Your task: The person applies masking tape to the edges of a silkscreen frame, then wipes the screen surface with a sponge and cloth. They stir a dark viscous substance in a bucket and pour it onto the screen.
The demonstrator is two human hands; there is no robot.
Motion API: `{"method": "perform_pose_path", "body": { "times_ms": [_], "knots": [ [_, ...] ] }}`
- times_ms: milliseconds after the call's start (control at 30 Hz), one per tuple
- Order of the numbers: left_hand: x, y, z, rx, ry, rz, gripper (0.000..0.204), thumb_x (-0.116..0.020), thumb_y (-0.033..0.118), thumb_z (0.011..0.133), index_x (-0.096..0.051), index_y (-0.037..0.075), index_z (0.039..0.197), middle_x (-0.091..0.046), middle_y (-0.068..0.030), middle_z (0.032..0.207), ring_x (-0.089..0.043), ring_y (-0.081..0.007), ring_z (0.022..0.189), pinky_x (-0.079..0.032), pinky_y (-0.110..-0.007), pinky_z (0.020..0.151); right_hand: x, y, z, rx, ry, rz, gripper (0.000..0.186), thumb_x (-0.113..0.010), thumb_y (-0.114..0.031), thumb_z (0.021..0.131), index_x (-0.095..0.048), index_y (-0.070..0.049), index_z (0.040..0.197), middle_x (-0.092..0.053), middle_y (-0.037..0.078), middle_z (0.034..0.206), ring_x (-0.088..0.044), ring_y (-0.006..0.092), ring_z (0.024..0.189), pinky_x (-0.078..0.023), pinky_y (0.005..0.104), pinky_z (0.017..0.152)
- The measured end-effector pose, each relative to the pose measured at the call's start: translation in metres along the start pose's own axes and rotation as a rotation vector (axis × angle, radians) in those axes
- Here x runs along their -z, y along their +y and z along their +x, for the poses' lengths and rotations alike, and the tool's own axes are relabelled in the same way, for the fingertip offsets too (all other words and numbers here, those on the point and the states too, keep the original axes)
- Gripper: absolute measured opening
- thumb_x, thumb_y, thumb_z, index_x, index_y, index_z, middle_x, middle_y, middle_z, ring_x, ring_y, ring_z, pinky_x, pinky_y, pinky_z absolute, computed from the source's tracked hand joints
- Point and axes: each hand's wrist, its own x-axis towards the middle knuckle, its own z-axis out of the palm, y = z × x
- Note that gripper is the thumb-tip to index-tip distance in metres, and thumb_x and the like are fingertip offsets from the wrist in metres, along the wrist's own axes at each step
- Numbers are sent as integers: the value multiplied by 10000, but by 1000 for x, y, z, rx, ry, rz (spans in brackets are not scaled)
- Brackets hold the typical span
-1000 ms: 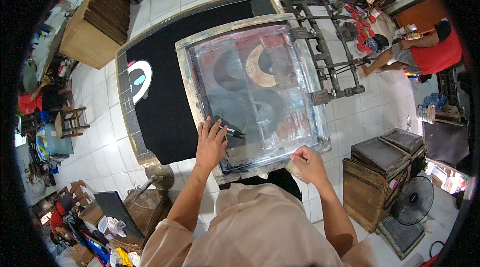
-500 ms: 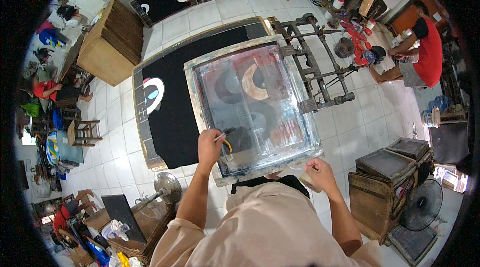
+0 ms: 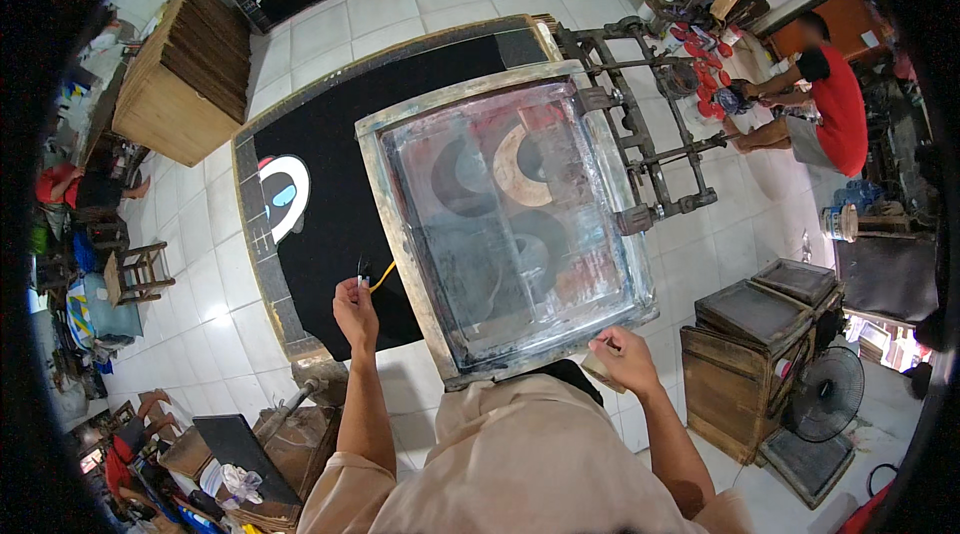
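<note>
My left hand [image 3: 355,319] holds a small dark-and-silver tool [image 3: 363,272] with a curved yellow piece, just left of the screen frame, over a black fabric panel [image 3: 345,134] on a board. The panel carries a white, round eye print with blue [image 3: 285,196]. My right hand [image 3: 625,359] is closed on a tan item [image 3: 600,370], possibly a tape roll, at the frame's lower right. The screen frame [image 3: 400,264] rests over the panel's right part, clamped to a metal hinge rig [image 3: 690,199]; dark curved shapes show in its mesh.
Stacked boards [image 3: 180,64] stand upper left, a wooden stool [image 3: 135,274] left, old frames [image 3: 750,314] and a fan [image 3: 825,394] lower right, a laptop [image 3: 240,454] lower left. A co-worker [image 3: 830,109] in red crouches among red items at right; other people are at left.
My left hand has moved left off the screen's mesh, with the tool, to over the black fabric. My right hand stays by the frame's lower right corner.
</note>
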Motion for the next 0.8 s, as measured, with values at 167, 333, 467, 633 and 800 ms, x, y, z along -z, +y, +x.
{"method": "perform_pose_path", "body": {
  "times_ms": [167, 333, 467, 633, 800],
  "knots": [
    [-6, 11, -4, -27, 93, 187, 257, -768, 135, 960, -690, 8, 1168, -678, -172, 1222, -638, -299, 1052, -507, -412, 901, -6, -11, 1, -42, 31, 10, 294, -774, -294, 948, -705, -20, 1027, -737, 125, 849, -669, 192, 758, -527, 361, 724],
    [-14, 56, -15, -286, 254, 273, 462, -778, 149, 933, -628, 33, 1354, -536, -234, 1490, -483, -430, 1352, -383, -516, 1120, -17, -10, -6, 0, 45, 81, 278, -778, -276, 962, -703, -17, 1032, -733, 104, 845, -656, 171, 754, -525, 349, 713],
    [-23, 125, -53, -584, -71, -63, 459, -813, 205, 897, -646, 29, 1286, -654, -188, 1324, -576, -402, 1264, -420, -492, 1107, -18, -16, -12, 43, 8, 134, 269, -779, -259, 969, -704, -8, 1031, -730, 85, 852, -647, 147, 766, -524, 341, 717],
    [-43, 197, -148, -436, -959, -358, 655, -835, 422, 923, -643, 0, 1385, -699, -169, 1231, -678, -301, 1087, -551, -428, 972, 6, -20, -11, 162, -30, 160, 228, -772, -211, 973, -703, 3, 1013, -723, 69, 850, -630, 122, 766, -517, 322, 715],
    [-109, 228, -235, 76, -1253, -634, 408, -778, 271, 1013, -662, 19, 1313, -721, -73, 1181, -680, -160, 1053, -557, -340, 942, 66, 20, -16, 225, -34, 224, 214, -769, -204, 961, -704, -4, 1001, -720, 64, 850, -621, 111, 759, -518, 323, 712]
  ]
}}
